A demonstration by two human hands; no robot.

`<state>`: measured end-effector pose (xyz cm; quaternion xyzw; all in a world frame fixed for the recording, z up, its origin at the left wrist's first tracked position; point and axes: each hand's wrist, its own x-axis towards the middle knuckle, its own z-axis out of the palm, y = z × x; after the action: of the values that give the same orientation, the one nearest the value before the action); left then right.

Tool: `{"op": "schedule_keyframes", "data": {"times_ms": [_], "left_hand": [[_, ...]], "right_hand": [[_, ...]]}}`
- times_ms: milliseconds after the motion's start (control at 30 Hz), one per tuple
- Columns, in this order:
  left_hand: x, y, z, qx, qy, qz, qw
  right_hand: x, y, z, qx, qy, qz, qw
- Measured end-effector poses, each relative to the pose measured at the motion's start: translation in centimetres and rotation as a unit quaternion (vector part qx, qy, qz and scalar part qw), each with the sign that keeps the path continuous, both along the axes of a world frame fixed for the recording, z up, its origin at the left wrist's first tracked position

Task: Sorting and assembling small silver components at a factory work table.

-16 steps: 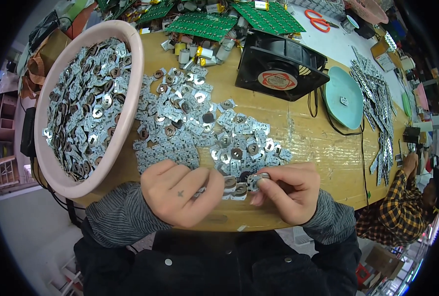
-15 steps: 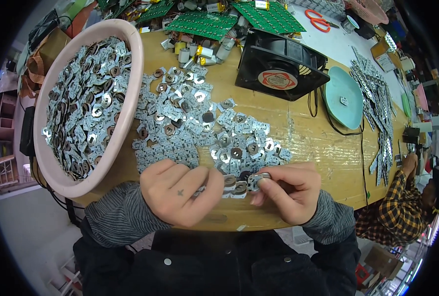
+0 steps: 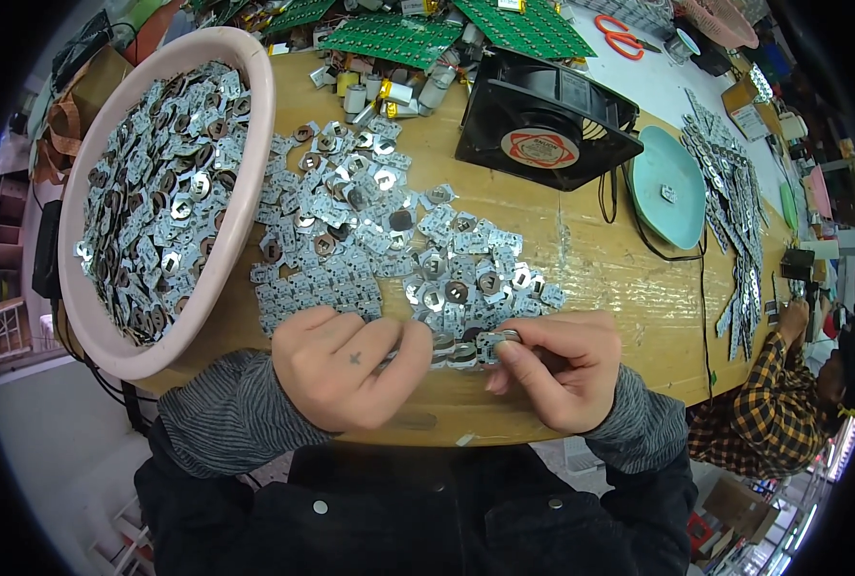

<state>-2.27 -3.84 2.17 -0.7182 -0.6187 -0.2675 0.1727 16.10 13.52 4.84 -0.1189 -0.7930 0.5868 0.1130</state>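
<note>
My left hand (image 3: 346, 370) is closed at the table's front edge, its fingers curled round one end of a short strip of small circuit boards (image 3: 460, 357) bearing round metal discs. My right hand (image 3: 571, 374) pinches the board at the strip's other end between thumb and forefinger. The left fingers hide part of the strip. Just beyond the hands lies a loose heap of similar small boards (image 3: 485, 274), some with dark round discs. Left of that heap, flat panels of joined boards (image 3: 317, 293) lie beside my left hand.
A pink tub (image 3: 256, 144) full of small boards stands at the left. Behind are a black fan (image 3: 547, 120), small motors (image 3: 354, 98) and green circuit panels (image 3: 389, 43). At the right lie a turquoise dish (image 3: 672, 230) and metal strips (image 3: 730, 202); a co-worker (image 3: 768, 418) sits beyond.
The strip between my hands has tilted, so its discs show more edge-on. Both hands keep their grip with little movement; the whole view has shifted slightly.
</note>
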Motion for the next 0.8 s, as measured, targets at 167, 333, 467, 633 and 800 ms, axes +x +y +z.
{"op": "schedule_keyframes", "data": {"times_ms": [167, 333, 467, 633, 800], "left_hand": [[0.0, 0.2, 0.4, 0.008, 0.03, -0.019, 0.999], [0.9, -0.4, 1.4, -0.051, 0.053, -0.061, 0.995], [0.3, -0.5, 1.1, -0.062, 0.01, -0.053, 0.997], [0.1, 0.0, 0.0, 0.02, 0.013, 0.011, 1.0], [0.0, -0.3, 0.5, -0.02, 0.011, 0.006, 1.0]], "right_hand": [[0.1, -0.1, 0.1, -0.035, -0.014, -0.011, 0.999], [-0.1, 0.0, -0.4, -0.062, -0.021, -0.04, 0.997], [-0.3, -0.1, -0.4, -0.091, -0.04, -0.056, 0.993], [-0.3, -0.2, -0.5, -0.133, -0.041, -0.067, 0.988], [-0.3, -0.1, -0.3, -0.122, -0.049, -0.042, 0.99]]}}
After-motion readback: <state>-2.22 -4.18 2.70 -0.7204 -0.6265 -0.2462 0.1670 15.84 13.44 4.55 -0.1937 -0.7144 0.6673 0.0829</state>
